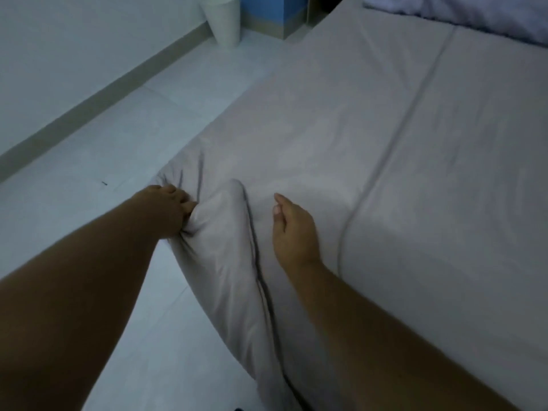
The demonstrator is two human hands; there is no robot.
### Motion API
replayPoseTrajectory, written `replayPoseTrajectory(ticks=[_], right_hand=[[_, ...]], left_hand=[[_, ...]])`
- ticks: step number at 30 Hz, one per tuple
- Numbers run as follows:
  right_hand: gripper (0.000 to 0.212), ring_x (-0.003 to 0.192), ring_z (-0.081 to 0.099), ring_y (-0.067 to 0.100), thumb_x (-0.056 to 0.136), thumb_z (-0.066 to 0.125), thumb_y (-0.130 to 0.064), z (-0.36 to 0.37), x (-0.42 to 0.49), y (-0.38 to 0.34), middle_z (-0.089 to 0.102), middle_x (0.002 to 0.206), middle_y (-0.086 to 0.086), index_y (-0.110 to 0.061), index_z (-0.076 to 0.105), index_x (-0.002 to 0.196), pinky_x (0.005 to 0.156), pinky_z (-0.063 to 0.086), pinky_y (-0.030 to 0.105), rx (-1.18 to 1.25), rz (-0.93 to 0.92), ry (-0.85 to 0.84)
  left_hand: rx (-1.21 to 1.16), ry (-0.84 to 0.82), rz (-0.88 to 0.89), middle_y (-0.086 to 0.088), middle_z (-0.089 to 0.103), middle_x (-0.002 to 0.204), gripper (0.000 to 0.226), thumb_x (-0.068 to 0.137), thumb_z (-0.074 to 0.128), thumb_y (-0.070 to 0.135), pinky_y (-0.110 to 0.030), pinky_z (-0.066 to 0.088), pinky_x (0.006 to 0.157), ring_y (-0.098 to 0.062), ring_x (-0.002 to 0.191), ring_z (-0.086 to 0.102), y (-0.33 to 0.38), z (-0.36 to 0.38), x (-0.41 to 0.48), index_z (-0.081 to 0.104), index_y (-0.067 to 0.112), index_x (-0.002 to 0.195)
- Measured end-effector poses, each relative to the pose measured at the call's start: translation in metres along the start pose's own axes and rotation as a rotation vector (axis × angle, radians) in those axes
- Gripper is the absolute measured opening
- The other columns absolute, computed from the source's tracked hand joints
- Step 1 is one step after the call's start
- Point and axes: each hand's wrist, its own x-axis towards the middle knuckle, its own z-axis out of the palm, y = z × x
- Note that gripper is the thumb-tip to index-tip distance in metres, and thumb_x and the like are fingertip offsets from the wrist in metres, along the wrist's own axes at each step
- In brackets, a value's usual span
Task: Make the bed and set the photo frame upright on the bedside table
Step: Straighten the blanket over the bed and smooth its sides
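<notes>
A grey sheet (341, 120) covers the bed, which fills the right half of the head view. At the bed's near left corner the sheet bunches into a loose fold (225, 232) that hangs over the edge. My left hand (166, 212) is shut on that bunched corner. My right hand (293, 232) rests on the sheet just right of the fold, fingers loosely apart, holding nothing. A long seam (415, 108) runs up the bed. A pale rumpled blanket (474, 16) lies at the far end. No photo frame or bedside table shows.
Pale tiled floor (103, 149) lies left of the bed, bounded by a wall with a grey skirting board (89, 105). A white bin (224, 22) stands by the wall at the top, beside a blue box-like piece of furniture (267, 10).
</notes>
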Motion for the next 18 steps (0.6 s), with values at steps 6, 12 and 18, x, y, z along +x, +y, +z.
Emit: replayPoseTrajectory(ticks=[6, 12, 18], right_hand=[[0.044, 0.132, 0.037, 0.026, 0.097, 0.036, -0.022, 0.04, 0.041, 0.01, 0.044, 0.144, 0.011, -0.01, 0.04, 0.139, 0.113, 0.021, 0.032, -0.526, -0.118, -0.145], [0.049, 0.144, 0.017, 0.023, 0.099, 0.028, -0.03, 0.068, 0.066, 0.001, 0.027, 0.155, 0.007, -0.012, 0.027, 0.145, 0.118, 0.008, 0.034, -0.655, -0.08, -0.15], [0.051, 0.145, 0.014, 0.022, 0.099, 0.028, -0.034, 0.077, 0.089, -0.012, 0.025, 0.155, 0.005, -0.013, 0.028, 0.145, 0.118, 0.002, 0.036, -0.639, -0.058, -0.139]], left_hand=[[-0.654, -0.234, -0.125, -0.008, 0.053, 0.131, 0.033, 0.088, 0.047, 0.014, -0.03, 0.036, 0.101, -0.027, 0.119, 0.047, -0.027, 0.034, 0.029, 0.059, 0.023, 0.117], [-1.123, 0.217, -0.787, -0.023, 0.044, 0.128, 0.04, 0.093, 0.04, 0.037, -0.045, 0.037, 0.096, -0.042, 0.117, 0.042, -0.04, 0.057, 0.053, 0.042, 0.013, 0.125], [-0.966, 0.331, -0.601, -0.026, 0.061, 0.094, 0.041, 0.096, 0.022, 0.049, -0.037, 0.036, 0.065, -0.041, 0.088, 0.059, -0.05, 0.093, 0.063, 0.04, 0.012, 0.092]])
